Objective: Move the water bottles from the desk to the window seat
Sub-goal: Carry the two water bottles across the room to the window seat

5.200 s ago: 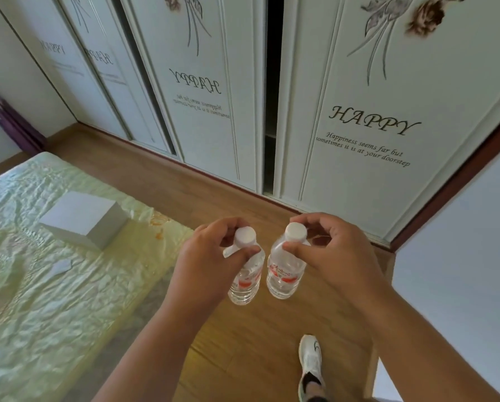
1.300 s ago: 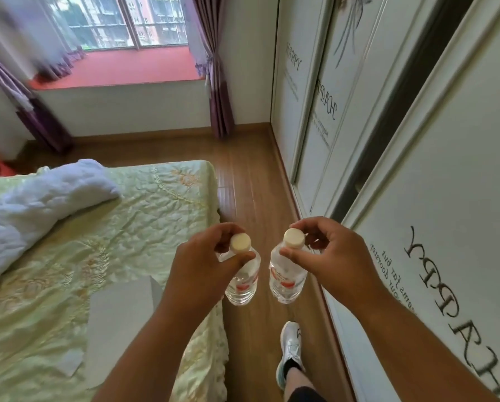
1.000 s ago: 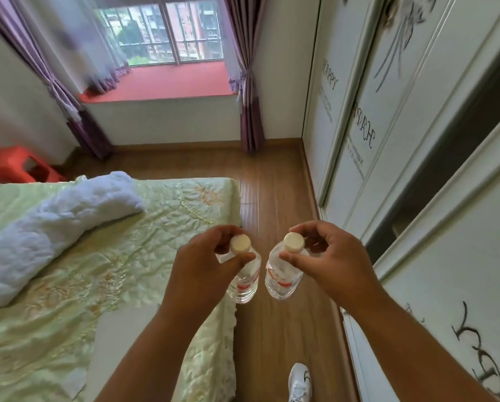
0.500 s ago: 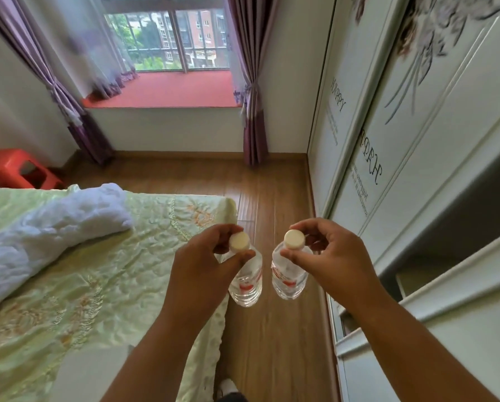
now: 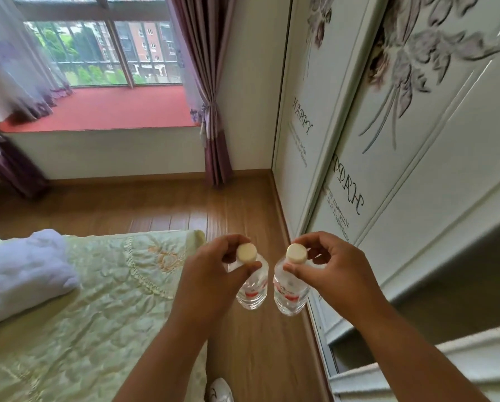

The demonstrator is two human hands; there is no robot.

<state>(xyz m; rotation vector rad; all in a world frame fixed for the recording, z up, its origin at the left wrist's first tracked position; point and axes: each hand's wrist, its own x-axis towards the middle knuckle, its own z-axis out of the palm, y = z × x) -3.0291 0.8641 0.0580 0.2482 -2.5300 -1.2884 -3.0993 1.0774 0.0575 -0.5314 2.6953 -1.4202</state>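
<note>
Two small clear water bottles in transit, one per hand, carried side by side over the wooden floor (image 5: 161, 207) between the bed (image 5: 98, 285) and the wardrobe doors (image 5: 417, 169). Left hand (image 5: 211, 280) has its grip closed round the neck of the left bottle (image 5: 251, 291), thumb and fingers pinching just under the pale cap (image 5: 246, 252). Right hand (image 5: 333, 271) grips the right bottle (image 5: 289, 294) the same way, fingers curled round the neck below its cap (image 5: 296, 253). Both bottles hang upright below the hands, near each other, not clearly touching. Red labels on the bodies; fill level not readable from above. Judgement: thin plastic, likely to dent if squeezed at the body, smooth walls possibly slick; light enough for a fingertip hold. The neck under the cap's collar is the stiffest place and gives a ledge against slipping, so the present hold seems sound. The window seat (image 5: 103, 108), red-topped, lies ahead across the floor, well apart from the hands; bottles not yet set down there.
</note>
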